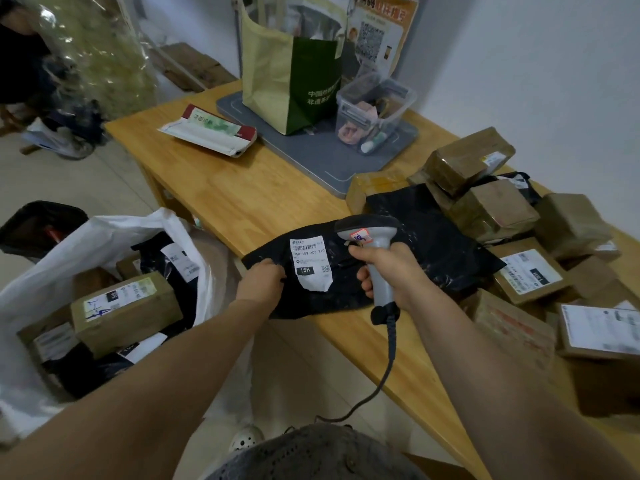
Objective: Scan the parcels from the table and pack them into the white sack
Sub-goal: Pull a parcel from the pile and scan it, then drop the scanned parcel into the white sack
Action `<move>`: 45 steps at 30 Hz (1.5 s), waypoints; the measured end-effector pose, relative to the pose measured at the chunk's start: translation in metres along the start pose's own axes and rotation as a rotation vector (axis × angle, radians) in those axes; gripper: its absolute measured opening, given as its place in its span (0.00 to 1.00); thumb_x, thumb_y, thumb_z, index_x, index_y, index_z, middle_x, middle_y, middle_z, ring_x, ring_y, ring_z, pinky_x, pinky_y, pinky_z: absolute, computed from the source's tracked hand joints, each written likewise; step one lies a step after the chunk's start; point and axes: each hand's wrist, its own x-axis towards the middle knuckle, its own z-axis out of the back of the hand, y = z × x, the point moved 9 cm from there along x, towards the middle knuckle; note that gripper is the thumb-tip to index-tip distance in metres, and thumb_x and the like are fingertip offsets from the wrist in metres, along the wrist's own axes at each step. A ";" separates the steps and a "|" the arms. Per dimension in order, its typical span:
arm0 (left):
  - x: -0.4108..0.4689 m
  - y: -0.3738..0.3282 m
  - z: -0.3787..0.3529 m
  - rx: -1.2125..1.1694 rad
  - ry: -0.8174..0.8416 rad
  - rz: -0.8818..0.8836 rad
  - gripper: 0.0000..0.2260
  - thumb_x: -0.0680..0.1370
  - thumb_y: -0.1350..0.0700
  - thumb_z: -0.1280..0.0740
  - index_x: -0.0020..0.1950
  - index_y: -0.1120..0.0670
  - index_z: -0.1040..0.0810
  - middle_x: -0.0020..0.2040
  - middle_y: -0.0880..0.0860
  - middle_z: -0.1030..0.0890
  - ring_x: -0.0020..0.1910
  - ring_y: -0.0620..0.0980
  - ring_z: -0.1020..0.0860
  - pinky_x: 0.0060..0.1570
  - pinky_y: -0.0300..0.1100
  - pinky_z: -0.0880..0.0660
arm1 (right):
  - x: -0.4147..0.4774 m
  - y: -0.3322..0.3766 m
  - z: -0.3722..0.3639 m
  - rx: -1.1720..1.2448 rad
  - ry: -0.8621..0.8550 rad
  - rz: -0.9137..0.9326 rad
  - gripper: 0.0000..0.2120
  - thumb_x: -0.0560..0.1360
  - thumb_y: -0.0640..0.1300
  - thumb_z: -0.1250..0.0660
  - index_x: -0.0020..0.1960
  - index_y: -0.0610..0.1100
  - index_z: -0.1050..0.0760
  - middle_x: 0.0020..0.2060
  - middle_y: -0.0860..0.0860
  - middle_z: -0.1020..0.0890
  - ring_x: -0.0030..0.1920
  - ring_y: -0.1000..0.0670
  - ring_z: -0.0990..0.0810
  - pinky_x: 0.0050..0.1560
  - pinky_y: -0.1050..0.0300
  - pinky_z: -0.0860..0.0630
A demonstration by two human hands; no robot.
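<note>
The left hand (263,280) pinches the near-left edge of a black poly mailer (346,271) lying on the desk (242,188); the right hand (391,271) grips a grey barcode scanner (375,251) just above its white label (310,263); the white sack (114,233) gapes left of the left hand.

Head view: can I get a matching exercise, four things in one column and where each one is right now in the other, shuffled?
Things
1. grey handheld barcode scanner
2. black plastic mailer bag with a white label
3. white sack
4. clear plastic storage box

Places
A. on the grey flat pad at the far end of the wooden table
B. gripped in the right hand
C. beside the table, already holding parcels
D. edge held by the left hand, lying at the table's near edge

Pairs: 1-B, 2-D, 3-C, 4-A
</note>
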 end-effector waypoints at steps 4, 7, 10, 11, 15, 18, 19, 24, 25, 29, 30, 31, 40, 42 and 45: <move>-0.031 0.044 0.062 -0.167 -0.293 0.097 0.10 0.77 0.62 0.35 0.56 0.57 0.18 0.54 0.57 0.22 0.53 0.57 0.23 0.50 0.44 0.30 | -0.001 0.002 -0.030 -0.013 0.080 0.020 0.11 0.73 0.47 0.27 0.46 0.40 0.25 0.25 0.48 0.23 0.24 0.50 0.25 0.27 0.58 0.27; -0.072 0.094 0.102 -0.220 -0.487 0.245 0.09 0.76 0.61 0.33 0.55 0.58 0.18 0.53 0.58 0.21 0.52 0.57 0.23 0.49 0.44 0.31 | -0.007 0.010 -0.070 -0.007 0.182 0.052 0.10 0.73 0.45 0.28 0.43 0.40 0.25 0.25 0.47 0.24 0.22 0.50 0.27 0.26 0.59 0.29; -0.119 0.146 0.122 -0.238 -0.606 0.426 0.09 0.76 0.59 0.32 0.55 0.58 0.18 0.55 0.58 0.21 0.53 0.57 0.23 0.49 0.46 0.30 | -0.018 0.018 -0.108 -0.009 0.274 0.091 0.09 0.73 0.43 0.28 0.41 0.39 0.25 0.26 0.45 0.25 0.22 0.49 0.28 0.25 0.59 0.31; -0.134 0.161 0.125 -0.234 -0.638 0.470 0.09 0.76 0.59 0.32 0.55 0.58 0.18 0.55 0.58 0.21 0.53 0.57 0.23 0.50 0.46 0.29 | -0.021 0.020 -0.120 -0.022 0.302 0.104 0.09 0.73 0.43 0.28 0.41 0.39 0.25 0.26 0.45 0.25 0.22 0.49 0.28 0.24 0.60 0.31; -0.165 0.214 0.100 -0.205 -0.445 0.650 0.11 0.76 0.58 0.32 0.57 0.61 0.21 0.54 0.61 0.20 0.50 0.59 0.23 0.46 0.48 0.28 | -0.033 0.019 -0.146 -0.044 0.363 0.112 0.09 0.73 0.42 0.28 0.40 0.40 0.25 0.23 0.46 0.25 0.20 0.50 0.28 0.23 0.61 0.31; -0.167 0.222 0.066 -0.180 -0.144 0.724 0.18 0.74 0.51 0.29 0.59 0.60 0.25 0.53 0.60 0.21 0.50 0.58 0.23 0.45 0.47 0.26 | -0.033 0.011 -0.141 -0.029 0.353 0.092 0.09 0.73 0.43 0.27 0.40 0.40 0.25 0.23 0.47 0.25 0.21 0.50 0.28 0.23 0.62 0.31; -0.160 0.213 0.060 -0.177 -0.104 0.698 0.19 0.74 0.50 0.30 0.59 0.60 0.25 0.54 0.60 0.22 0.52 0.59 0.23 0.46 0.46 0.27 | -0.032 0.007 -0.135 -0.021 0.337 0.086 0.09 0.73 0.43 0.27 0.39 0.40 0.25 0.23 0.47 0.25 0.21 0.50 0.28 0.23 0.62 0.31; -0.086 0.127 0.049 -0.198 -0.086 0.429 0.18 0.77 0.53 0.34 0.65 0.59 0.26 0.59 0.59 0.23 0.58 0.59 0.26 0.54 0.48 0.27 | -0.026 -0.010 -0.076 0.068 0.208 0.057 0.10 0.73 0.44 0.27 0.39 0.41 0.25 0.24 0.46 0.25 0.21 0.50 0.28 0.24 0.60 0.30; -0.068 0.102 0.049 -0.187 -0.100 0.366 0.21 0.78 0.54 0.34 0.69 0.59 0.29 0.63 0.60 0.25 0.61 0.59 0.26 0.56 0.48 0.28 | -0.025 -0.013 -0.060 0.087 0.170 0.054 0.10 0.73 0.44 0.27 0.39 0.41 0.25 0.24 0.47 0.25 0.21 0.50 0.28 0.24 0.60 0.30; -0.004 -0.021 0.044 -0.176 -0.096 0.084 0.25 0.77 0.52 0.33 0.73 0.55 0.33 0.70 0.57 0.30 0.67 0.57 0.30 0.63 0.47 0.32 | -0.029 -0.028 0.013 0.153 -0.022 0.053 0.09 0.73 0.45 0.28 0.41 0.40 0.23 0.24 0.47 0.24 0.22 0.50 0.26 0.26 0.58 0.28; 0.007 -0.054 0.041 -0.156 -0.088 0.002 0.27 0.77 0.51 0.32 0.74 0.54 0.34 0.71 0.56 0.31 0.68 0.56 0.31 0.64 0.46 0.33 | -0.031 -0.032 0.031 0.165 -0.067 0.055 0.09 0.73 0.45 0.28 0.42 0.40 0.23 0.24 0.47 0.23 0.22 0.50 0.26 0.27 0.58 0.28; 0.015 -0.087 0.037 -0.121 -0.085 -0.098 0.28 0.77 0.51 0.31 0.75 0.54 0.36 0.72 0.56 0.33 0.69 0.55 0.33 0.65 0.46 0.34 | -0.034 -0.036 0.048 0.176 -0.109 0.058 0.08 0.73 0.45 0.28 0.42 0.40 0.23 0.24 0.48 0.23 0.22 0.51 0.26 0.26 0.59 0.28; 0.039 -0.265 -0.049 0.611 0.071 -0.635 0.47 0.75 0.50 0.29 0.78 0.49 0.64 0.79 0.54 0.61 0.78 0.54 0.58 0.75 0.50 0.54 | -0.067 -0.074 0.158 0.349 -0.335 0.058 0.10 0.74 0.44 0.29 0.37 0.40 0.25 0.23 0.47 0.23 0.21 0.50 0.27 0.23 0.59 0.29; 0.043 -0.276 -0.056 0.655 0.051 -0.630 0.39 0.79 0.52 0.35 0.79 0.46 0.60 0.79 0.55 0.55 0.78 0.55 0.53 0.74 0.51 0.49 | -0.070 -0.083 0.170 0.372 -0.366 0.051 0.10 0.74 0.44 0.28 0.38 0.41 0.25 0.23 0.47 0.23 0.21 0.50 0.27 0.24 0.59 0.29; 0.048 -0.289 -0.044 0.621 -0.001 -0.684 0.27 0.81 0.49 0.40 0.78 0.44 0.46 0.78 0.53 0.44 0.76 0.55 0.43 0.70 0.49 0.42 | -0.071 -0.091 0.182 0.391 -0.393 0.049 0.10 0.73 0.45 0.28 0.38 0.41 0.24 0.24 0.48 0.22 0.21 0.51 0.26 0.23 0.61 0.29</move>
